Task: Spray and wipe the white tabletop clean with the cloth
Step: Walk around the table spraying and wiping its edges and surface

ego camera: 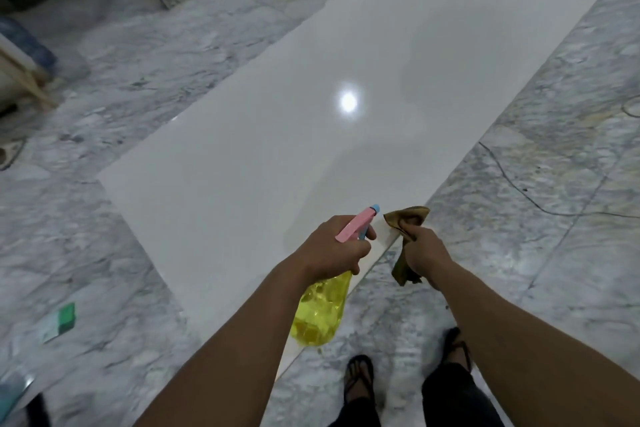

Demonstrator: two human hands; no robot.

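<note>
Bottle (320,308): clamped in the left hand (330,246), fingers wrapped round the neck, one on the trigger; yellow body hangs toward 6 o'clock, pink nozzle aims toward 1 o'clock.
Cloth (408,218): bunched in the right hand's (424,253) closed fist, just beside the bottle, ends sticking out above and below.
Tabletop (311,135): white slab, long axis running from 7 to 1 o'clock, ahead of both hands (near corner under them).
Next: spray looks due first; left hand is nearer the surface.

Glossy white tabletop (311,121), yellow spray bottle (320,315) tilted over its near edge, crumpled olive cloth (408,218) beside
</note>
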